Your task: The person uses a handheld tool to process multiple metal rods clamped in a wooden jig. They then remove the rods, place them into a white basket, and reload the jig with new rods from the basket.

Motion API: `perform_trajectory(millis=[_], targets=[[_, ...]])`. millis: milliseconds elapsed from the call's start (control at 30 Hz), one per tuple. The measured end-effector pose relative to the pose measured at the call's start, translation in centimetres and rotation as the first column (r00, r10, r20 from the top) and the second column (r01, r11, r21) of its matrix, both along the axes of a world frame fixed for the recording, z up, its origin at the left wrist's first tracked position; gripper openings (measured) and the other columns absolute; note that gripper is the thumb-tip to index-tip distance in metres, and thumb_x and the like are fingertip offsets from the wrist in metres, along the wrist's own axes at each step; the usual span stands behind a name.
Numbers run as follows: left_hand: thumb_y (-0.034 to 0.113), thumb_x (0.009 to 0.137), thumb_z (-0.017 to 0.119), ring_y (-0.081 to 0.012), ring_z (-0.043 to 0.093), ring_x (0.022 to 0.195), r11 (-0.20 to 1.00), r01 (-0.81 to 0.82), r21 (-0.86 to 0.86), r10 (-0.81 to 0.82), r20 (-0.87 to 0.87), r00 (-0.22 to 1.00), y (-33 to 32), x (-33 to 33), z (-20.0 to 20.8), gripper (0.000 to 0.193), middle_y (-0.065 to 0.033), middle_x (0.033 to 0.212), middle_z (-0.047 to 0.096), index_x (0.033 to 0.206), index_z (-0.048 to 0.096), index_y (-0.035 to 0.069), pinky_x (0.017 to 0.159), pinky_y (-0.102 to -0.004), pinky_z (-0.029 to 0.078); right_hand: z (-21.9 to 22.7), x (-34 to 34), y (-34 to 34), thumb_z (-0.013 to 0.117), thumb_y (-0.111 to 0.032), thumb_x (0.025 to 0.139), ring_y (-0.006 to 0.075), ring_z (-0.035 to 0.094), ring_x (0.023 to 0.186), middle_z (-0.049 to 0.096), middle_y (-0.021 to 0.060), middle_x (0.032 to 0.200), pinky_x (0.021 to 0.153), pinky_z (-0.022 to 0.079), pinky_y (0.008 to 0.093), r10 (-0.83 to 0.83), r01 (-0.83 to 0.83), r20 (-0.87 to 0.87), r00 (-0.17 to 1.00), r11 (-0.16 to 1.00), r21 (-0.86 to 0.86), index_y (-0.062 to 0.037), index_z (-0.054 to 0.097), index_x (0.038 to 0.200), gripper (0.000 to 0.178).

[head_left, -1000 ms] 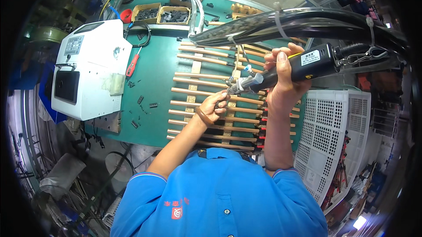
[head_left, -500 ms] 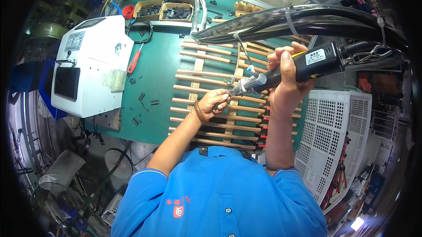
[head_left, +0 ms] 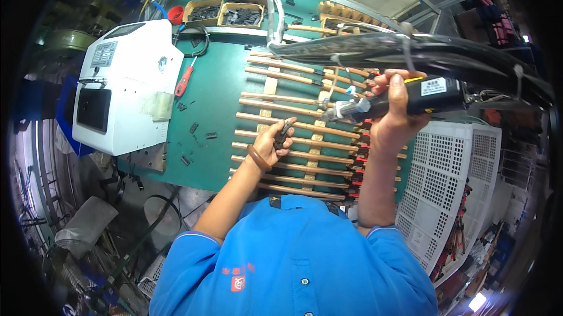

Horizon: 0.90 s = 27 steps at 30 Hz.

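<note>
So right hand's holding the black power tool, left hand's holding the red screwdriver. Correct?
Not quite: the left hand holds a small black part, as the head view shows; the red screwdriver lies on the green table. The right hand does hold the black power tool.

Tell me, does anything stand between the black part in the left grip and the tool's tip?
Nothing visible stands between the black part in the left grip and the tip of the power tool in the right grip; copper-coloured rods appear beneath that gap.
</note>
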<state>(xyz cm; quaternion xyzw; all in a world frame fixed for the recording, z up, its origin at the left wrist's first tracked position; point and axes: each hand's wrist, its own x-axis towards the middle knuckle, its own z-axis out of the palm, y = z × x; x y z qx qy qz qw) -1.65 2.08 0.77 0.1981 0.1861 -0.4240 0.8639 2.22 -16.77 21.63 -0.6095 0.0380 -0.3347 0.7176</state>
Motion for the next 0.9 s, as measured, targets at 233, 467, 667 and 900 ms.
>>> perform_trajectory(millis=[233,467,667,900], targets=[[0.018,0.094,0.054,-0.0068,0.048,0.063,0.999,0.016,-0.052,-0.009,0.127,0.992,1.5,0.0,2.1,0.049,-0.0034,0.098,0.054,0.137,0.037,0.000,0.041,-0.0167,0.034,0.8,0.0,-0.5,0.058,0.005,0.083,0.0143,0.061,0.067,0.063,0.0098,0.083,0.061,0.051,0.0260,-0.086,0.086,-0.005,0.996,0.996,-0.018,0.0017,0.055,0.096,0.014],[0.025,0.098,0.049,-0.0050,0.041,0.054,0.969,-0.093,-0.229,0.118,0.097,0.988,1.0,-0.8,1.1,0.042,0.0004,0.087,0.052,0.137,0.037,0.015,0.040,-0.0163,0.032,0.6,0.1,-0.8,0.059,0.006,0.082,0.0134,0.061,0.066,0.063,0.0099,0.083,0.060,0.051,0.0252,-0.117,0.116,-0.029,0.993,0.993,-0.016,0.0016,0.055,0.095,0.014],[0.022,0.100,0.043,-0.0061,0.035,0.052,0.887,-0.200,-0.417,0.203,-0.039,0.978,0.8,-0.9,1.9,0.032,0.0010,0.077,0.041,0.131,0.042,0.014,0.040,-0.0173,0.031,0.2,0.0,-1.1,0.059,0.005,0.083,0.0137,0.063,0.070,0.063,0.0096,0.084,0.062,0.053,0.0255,-0.084,0.081,-0.052,0.995,0.995,-0.061,0.0015,0.054,0.104,0.022],[0.013,0.097,0.049,-0.0053,0.039,0.055,0.916,-0.195,-0.350,0.208,-0.002,0.978,1.0,-0.3,3.1,0.028,-0.0004,0.092,0.051,0.125,0.047,0.009,0.042,-0.0172,0.031,-0.1,-0.1,-1.4,0.057,0.005,0.084,0.0144,0.064,0.071,0.063,0.0101,0.086,0.063,0.054,0.0263,-0.061,0.055,-0.055,0.997,0.993,-0.104,-0.0002,0.055,0.112,0.028]])
